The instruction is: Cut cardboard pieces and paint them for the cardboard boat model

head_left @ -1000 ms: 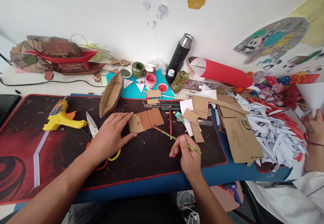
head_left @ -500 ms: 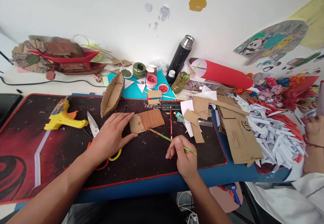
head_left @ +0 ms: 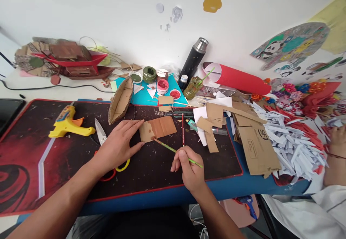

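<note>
A small rectangular piece of cardboard (head_left: 162,126) lies on the dark mat, brown paint over its right part and bare on the left. My left hand (head_left: 121,141) holds its left edge down, thumb at the near corner and fingertips at the far one. Between the thumb and fingers of my right hand (head_left: 189,165) is a green-handled paintbrush (head_left: 170,147), its tip touching the cardboard near the paint's lower left border. Scissors (head_left: 100,131) lie partly hidden under my left hand. A red and black pencil (head_left: 183,129) rests right of the cardboard.
A yellow glue gun (head_left: 71,123) lies at left. Behind are a cardboard boat hull (head_left: 120,102), paint pots (head_left: 162,86), a jar (head_left: 192,88) and a black flask (head_left: 193,58). Cardboard scraps (head_left: 211,134) and white paper strips (head_left: 292,152) lie right, near another person's hand (head_left: 337,138).
My right hand has moved left with the paintbrush, and the brush tip has shifted left along the cardboard towards its bare part. My left hand stays at the cardboard's edge.
</note>
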The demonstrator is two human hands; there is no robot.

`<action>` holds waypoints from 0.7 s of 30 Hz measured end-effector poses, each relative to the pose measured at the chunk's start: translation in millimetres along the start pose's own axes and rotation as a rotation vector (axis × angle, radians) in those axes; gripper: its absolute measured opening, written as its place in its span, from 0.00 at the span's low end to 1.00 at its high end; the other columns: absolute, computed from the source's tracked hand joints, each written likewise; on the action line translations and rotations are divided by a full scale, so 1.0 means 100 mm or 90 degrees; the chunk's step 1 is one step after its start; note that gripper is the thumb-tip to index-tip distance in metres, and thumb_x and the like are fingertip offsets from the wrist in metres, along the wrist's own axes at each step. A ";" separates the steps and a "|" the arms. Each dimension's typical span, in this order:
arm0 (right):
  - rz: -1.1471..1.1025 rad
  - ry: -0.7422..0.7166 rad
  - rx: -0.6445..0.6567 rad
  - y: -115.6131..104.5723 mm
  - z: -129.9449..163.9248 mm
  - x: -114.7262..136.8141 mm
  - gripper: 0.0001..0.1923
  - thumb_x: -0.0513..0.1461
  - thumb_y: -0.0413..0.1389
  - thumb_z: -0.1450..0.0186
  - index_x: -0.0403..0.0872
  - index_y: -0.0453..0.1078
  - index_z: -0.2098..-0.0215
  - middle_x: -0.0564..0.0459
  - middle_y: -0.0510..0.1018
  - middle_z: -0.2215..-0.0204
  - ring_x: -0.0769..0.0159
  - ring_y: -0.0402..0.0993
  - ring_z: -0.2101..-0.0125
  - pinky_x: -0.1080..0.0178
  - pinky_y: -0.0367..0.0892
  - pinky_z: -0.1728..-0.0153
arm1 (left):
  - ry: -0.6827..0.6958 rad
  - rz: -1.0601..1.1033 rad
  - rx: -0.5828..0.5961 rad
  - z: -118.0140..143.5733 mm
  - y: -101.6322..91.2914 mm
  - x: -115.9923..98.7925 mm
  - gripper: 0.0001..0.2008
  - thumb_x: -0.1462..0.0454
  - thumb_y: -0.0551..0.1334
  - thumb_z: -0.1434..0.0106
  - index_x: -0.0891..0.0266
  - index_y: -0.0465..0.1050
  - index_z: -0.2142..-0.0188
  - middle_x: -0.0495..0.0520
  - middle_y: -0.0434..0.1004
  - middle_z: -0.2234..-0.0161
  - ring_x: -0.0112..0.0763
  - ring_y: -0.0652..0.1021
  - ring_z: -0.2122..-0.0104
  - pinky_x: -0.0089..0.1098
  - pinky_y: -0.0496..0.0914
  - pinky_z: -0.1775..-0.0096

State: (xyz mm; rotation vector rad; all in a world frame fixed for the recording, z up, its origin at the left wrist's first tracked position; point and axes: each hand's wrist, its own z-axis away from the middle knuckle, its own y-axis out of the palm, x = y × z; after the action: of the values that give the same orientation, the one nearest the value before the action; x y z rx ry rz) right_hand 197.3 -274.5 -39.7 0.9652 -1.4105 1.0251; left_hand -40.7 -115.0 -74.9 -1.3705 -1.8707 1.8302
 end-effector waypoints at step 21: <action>-0.011 0.034 -0.036 -0.10 0.03 0.00 0.26 0.53 0.54 0.18 0.48 0.73 0.69 0.58 0.72 0.83 0.66 0.76 0.82 0.66 0.68 0.78 | -0.005 0.019 -0.009 0.00 0.00 -0.01 0.34 0.53 0.64 0.27 0.62 0.66 0.27 0.67 0.79 0.36 0.59 0.77 0.38 0.59 0.71 0.35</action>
State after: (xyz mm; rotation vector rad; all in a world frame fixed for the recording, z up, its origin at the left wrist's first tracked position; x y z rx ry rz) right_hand 206.0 -280.7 -39.4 0.9013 -1.3780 0.9851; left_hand -40.3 -115.7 -74.2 -1.4054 -1.8803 1.8422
